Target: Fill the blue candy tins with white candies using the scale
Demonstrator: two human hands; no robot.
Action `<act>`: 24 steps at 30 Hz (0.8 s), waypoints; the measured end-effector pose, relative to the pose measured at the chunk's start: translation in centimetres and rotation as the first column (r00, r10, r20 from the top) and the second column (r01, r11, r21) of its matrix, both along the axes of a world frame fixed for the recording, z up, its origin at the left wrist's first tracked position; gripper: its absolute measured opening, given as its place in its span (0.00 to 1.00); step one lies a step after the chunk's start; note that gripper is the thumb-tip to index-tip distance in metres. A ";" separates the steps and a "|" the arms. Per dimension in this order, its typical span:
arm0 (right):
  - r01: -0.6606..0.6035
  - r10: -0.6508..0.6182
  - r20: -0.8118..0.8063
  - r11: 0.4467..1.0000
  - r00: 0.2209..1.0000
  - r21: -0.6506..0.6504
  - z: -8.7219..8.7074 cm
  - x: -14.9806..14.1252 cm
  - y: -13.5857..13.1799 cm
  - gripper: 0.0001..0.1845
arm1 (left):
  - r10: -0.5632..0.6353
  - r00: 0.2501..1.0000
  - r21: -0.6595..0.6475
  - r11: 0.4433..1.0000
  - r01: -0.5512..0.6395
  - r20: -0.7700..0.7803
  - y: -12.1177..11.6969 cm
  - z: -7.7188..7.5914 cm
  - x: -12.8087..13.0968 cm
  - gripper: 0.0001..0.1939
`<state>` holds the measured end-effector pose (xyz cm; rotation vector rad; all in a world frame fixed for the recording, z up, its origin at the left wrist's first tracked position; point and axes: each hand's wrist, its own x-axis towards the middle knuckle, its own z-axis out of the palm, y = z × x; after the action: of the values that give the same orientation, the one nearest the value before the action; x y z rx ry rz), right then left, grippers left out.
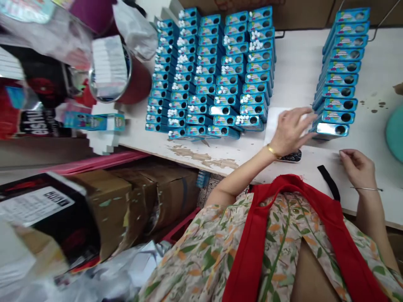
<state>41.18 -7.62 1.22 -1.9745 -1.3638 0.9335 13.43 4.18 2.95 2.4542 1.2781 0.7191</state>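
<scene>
My left hand (290, 131) reaches over the white table, its fingers apart. Its fingertips are at the left side of the nearest blue box (332, 131) in the right-hand row; whether they touch it I cannot tell. That row of blue boxes (343, 67) runs away from me, each with a dark round window on its end. My right hand (359, 167) rests low on the right, fingers curled in and thumb against them; anything inside is hidden. Below my left wrist lies a dark, phone-like object (291, 157), partly covered, beside a white sheet (273, 119).
Several rows of blue boxes (204, 79) stand left of my hands, many topped with small white pellets (256, 44). A black strap (329, 182) lies near the front edge. A teal round object (397, 132) is far right. Cardboard boxes (151, 197) stand below the table; a red container (137, 82) is left.
</scene>
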 end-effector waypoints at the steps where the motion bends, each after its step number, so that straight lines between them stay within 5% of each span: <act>1: -0.012 0.011 -0.012 1.000 1.000 -0.013 -0.2 -0.4 0.1 0.20 | 0.076 0.997 -0.002 0.997 -0.076 0.000 -0.3 0.3 -2.4 0.25; 5: -0.125 0.119 -0.085 0.990 0.989 -0.071 -0.9 -3.6 0.7 0.22 | 0.330 0.943 -0.050 0.942 -0.333 -0.050 -1.2 0.1 -11.1 0.24; 9: -0.259 0.253 -0.079 0.963 0.964 -0.078 -1.1 -7.3 1.7 0.35 | 0.280 0.959 -0.119 0.951 -0.284 -0.053 -0.9 -1.5 -14.2 0.13; 12: -0.296 0.291 -0.064 0.952 0.955 -0.085 -0.9 -8.6 2.1 0.40 | 0.185 0.979 -0.096 0.976 -0.193 -0.090 -0.6 -0.5 -13.9 0.11; 19: -0.274 0.269 -0.057 0.957 0.961 -0.095 -0.8 -7.7 1.9 0.39 | 0.074 0.933 0.111 0.993 -0.037 -0.353 -0.9 6.6 -11.1 0.11; 24: -0.235 0.207 -0.205 0.964 0.956 -0.123 2.4 -7.0 1.9 0.31 | -0.139 0.927 0.006 0.989 0.150 -0.350 0.5 5.9 -6.5 0.13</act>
<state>34.21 -5.73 3.59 -1.8041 -1.4622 1.3264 6.89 4.72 8.89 2.7561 1.1853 0.2743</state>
